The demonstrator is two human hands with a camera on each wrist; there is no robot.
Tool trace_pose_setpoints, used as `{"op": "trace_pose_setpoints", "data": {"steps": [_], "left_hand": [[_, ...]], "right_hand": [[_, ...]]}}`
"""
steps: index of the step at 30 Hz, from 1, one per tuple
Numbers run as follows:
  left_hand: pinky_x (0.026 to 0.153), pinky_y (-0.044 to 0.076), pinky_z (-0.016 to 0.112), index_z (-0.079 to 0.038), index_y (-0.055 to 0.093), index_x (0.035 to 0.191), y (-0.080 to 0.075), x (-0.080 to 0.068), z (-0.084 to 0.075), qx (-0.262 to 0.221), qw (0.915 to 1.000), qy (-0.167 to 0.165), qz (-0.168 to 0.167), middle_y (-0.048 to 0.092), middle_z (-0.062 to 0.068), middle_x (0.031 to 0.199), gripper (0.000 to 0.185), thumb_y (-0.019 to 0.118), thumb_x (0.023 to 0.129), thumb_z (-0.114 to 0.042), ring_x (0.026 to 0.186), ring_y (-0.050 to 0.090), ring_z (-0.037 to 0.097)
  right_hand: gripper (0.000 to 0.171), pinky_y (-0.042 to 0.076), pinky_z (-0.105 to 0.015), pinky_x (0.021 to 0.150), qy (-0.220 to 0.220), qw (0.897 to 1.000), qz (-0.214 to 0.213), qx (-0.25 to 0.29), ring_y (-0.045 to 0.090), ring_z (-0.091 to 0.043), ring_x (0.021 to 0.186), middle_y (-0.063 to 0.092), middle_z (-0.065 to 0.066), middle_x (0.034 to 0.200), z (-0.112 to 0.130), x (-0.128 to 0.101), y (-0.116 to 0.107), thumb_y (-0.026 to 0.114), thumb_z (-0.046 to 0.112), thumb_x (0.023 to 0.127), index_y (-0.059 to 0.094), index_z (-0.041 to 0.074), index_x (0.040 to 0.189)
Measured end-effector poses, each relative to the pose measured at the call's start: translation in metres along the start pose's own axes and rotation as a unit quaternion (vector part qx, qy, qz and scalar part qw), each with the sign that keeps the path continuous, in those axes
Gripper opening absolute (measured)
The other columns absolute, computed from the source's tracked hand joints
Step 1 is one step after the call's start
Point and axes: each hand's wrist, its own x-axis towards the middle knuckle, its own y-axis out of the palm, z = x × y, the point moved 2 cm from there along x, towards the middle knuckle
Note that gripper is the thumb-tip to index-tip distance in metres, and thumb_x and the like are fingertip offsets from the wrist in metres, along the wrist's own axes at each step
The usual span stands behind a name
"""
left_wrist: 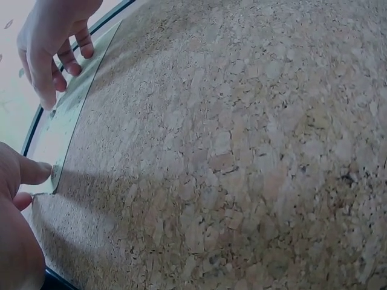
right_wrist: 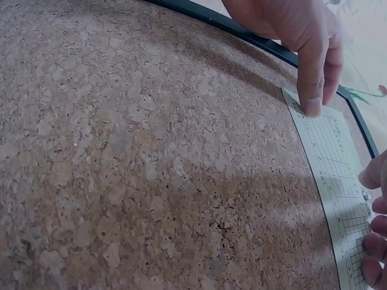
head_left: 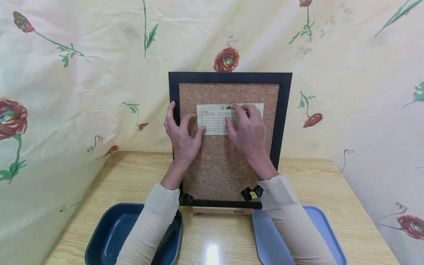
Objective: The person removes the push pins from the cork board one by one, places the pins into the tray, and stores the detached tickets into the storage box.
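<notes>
A printed paper form (head_left: 212, 121) lies against the cork board (head_left: 218, 165), which stands upright in a black frame. At the form's left end, my left hand (head_left: 183, 136) presses a thumb (right_wrist: 311, 107) on the lower corner; its index finger is at the left edge and another finger reaches the frame. My right hand (head_left: 248, 130) rests its bent, spread fingertips on the middle and right of the form, covering part of the print. Close to these fingertips sits a small shiny thing (right_wrist: 366, 196), too small to make out.
A dark blue tray (head_left: 94, 243) is on the wooden table (head_left: 212, 228) at the left, under my left forearm. A light blue tray (head_left: 322, 224) lies at the right beneath my right sleeve. Flowered cloth (head_left: 331, 73) hangs behind the board.
</notes>
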Motion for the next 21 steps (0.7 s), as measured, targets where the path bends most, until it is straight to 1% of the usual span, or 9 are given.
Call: {"op": "trace_pose_setpoints", "data": {"steps": [6,14,21], "left_hand": [[0.117,0.019,0.058,0.001,0.068,0.104,0.0006,0.0001,-0.0012,-0.005,0.9999,-0.012,-0.001,0.027,0.025,0.157,0.029,0.079,0.083,-0.016,0.146,0.022,0.042],[0.118,0.018,0.058,0.001,0.068,0.100,0.0002,0.0012,-0.0028,-0.021,0.9994,-0.026,-0.005,0.027,0.025,0.156,0.024,0.079,0.083,-0.013,0.147,0.022,0.041],[0.117,0.018,0.059,0.001,0.067,0.094,0.0025,0.0020,-0.0032,-0.034,0.9988,-0.029,-0.021,0.029,0.025,0.155,0.021,0.078,0.084,-0.013,0.146,0.023,0.041]], "right_hand": [[0.037,0.051,-0.044,0.069,0.008,1.000,-0.006,0.005,0.060,-0.034,0.089,0.064,-0.021,0.107,0.0007,0.0007,0.0000,0.067,0.027,0.095,0.069,0.001,0.121],[0.035,0.051,-0.044,0.067,0.011,1.000,-0.016,0.002,0.061,-0.034,0.088,0.064,-0.021,0.106,0.0025,0.0020,0.0032,0.067,0.027,0.095,0.070,0.000,0.118],[0.033,0.052,-0.044,0.070,0.013,1.000,-0.024,0.001,0.062,-0.034,0.088,0.064,-0.021,0.106,0.0035,0.0027,0.0056,0.067,0.025,0.095,0.071,0.001,0.117]]}}
